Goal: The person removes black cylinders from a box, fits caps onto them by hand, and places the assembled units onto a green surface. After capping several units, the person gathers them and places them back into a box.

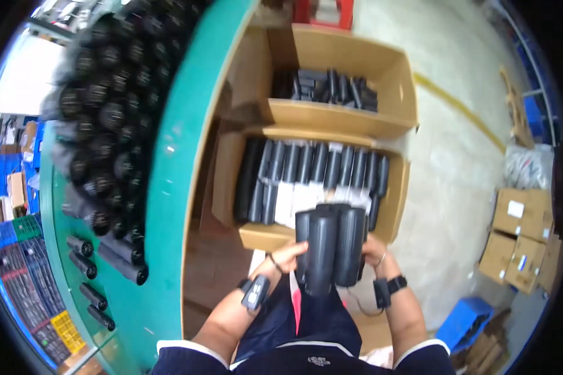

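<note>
Between my two hands I hold a bundle of several black ribbed cylinders (330, 247), upright and pressed side by side. My left hand (289, 256) grips the bundle's left side, and my right hand (373, 250) grips its right side; part of the right fingers is hidden behind the cylinders. Just beyond the bundle stands an open cardboard box (266, 239). Rows of similar black cylinders (319, 164) lie inside it, with white sheets (288, 201) showing in its near middle part.
Behind is a second open carton (381, 65) holding smaller black pieces. To my left runs a green-topped bench (169, 181) with a tall pile of black cylinders (106, 112). Closed cartons (513, 231) and a blue bin (464, 322) stand on the right.
</note>
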Motion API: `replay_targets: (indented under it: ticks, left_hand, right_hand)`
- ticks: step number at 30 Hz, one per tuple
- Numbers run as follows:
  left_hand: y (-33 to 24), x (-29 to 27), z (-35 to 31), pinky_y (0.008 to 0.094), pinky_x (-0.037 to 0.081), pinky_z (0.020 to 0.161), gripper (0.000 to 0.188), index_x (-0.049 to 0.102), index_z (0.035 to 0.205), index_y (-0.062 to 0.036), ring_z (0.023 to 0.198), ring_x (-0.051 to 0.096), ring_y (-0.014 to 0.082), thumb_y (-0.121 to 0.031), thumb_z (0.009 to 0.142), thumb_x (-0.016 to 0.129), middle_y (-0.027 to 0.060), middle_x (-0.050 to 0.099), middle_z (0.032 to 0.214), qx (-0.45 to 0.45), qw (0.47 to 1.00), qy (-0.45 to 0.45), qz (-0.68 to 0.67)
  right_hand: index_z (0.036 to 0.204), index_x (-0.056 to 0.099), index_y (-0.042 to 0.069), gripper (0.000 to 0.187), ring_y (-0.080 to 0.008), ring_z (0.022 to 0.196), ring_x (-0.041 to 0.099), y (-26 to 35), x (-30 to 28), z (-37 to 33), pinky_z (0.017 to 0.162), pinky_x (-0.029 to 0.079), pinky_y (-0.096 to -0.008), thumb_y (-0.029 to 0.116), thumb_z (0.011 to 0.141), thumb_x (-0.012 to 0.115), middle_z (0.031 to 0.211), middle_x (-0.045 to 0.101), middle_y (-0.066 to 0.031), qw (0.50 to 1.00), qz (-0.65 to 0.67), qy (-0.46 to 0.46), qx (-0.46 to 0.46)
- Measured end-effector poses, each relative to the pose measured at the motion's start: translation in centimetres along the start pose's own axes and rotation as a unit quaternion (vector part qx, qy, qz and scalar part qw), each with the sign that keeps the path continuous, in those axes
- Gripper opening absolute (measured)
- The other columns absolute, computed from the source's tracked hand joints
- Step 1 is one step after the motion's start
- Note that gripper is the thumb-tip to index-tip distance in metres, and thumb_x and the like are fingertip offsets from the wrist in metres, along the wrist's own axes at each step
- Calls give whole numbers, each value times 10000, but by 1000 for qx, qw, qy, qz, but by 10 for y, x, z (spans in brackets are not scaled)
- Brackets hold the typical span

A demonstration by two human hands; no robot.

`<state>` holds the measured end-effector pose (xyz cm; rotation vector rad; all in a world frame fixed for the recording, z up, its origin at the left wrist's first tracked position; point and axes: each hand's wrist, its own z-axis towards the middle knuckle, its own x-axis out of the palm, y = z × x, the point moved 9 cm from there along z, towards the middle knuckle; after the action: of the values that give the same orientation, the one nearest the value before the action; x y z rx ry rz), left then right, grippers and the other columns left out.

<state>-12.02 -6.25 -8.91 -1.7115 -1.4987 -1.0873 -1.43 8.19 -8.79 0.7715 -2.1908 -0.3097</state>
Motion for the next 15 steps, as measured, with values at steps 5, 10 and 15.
replay_targets:
  ticks: [5, 10, 15]
  left_hand:
    - [18, 78, -105, 428, 483, 915, 483, 506, 1243, -44, 1075, 585, 248, -291, 855, 651, 115, 600, 1176, 66, 998, 0, 6]
    - [32, 111, -200, 447, 416, 995, 559, 468, 1289, -44, 1131, 547, 264, -362, 857, 629, 125, 560, 1244, 112, 992, 47, -38]
    - [33, 129, -315, 472, 399, 1006, 572, 454, 1297, -37, 1149, 532, 278, -374, 863, 614, 141, 551, 1250, 234, 969, 70, -16]
  right_hand:
    - [1202, 524, -1, 599, -200, 1021, 599, 22, 114, -70, 897, 490, -348, 228, 715, 787, 1135, 613, -92, 997, 25, 61, 34]
    - [1216, 518, 23, 537, -214, 1077, 578, 31, 239, -109, 941, 470, -370, 215, 768, 746, 1171, 598, -91, 983, 62, 149, 85]
    - [1248, 502, 26, 542, -230, 1108, 563, 2, 348, -122, 970, 450, -383, 227, 794, 721, 1219, 571, -108, 969, -13, 214, 120]
